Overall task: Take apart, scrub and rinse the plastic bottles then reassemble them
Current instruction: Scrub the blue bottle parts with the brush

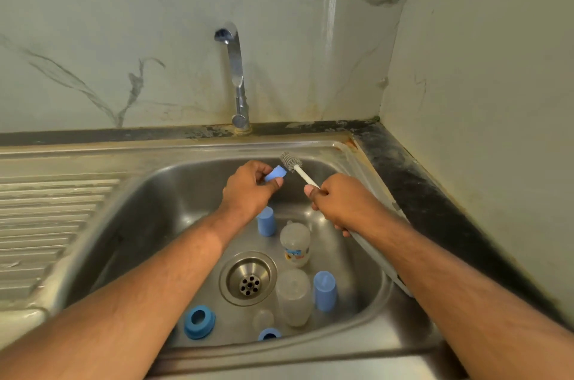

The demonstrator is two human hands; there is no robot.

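Observation:
Over the back of the steel sink (149, 193), my left hand (248, 190) pinches a small blue bottle part (275, 174). My right hand (338, 201) grips the white handle of a bottle brush (295, 166), whose grey head sits just right of the blue part. On the sink floor lie two clear plastic bottles (295, 243) (293, 296), two blue caps (266, 221) (324, 290), two blue collar rings (199, 321) (269, 334) and a small clear teat (263, 319).
A chrome tap (236, 75) rises behind the sink, with no water running from it. The drain strainer (248, 280) lies in the middle of the sink floor. A ribbed draining board (46, 224) is on the left. Marble walls close in behind and at right.

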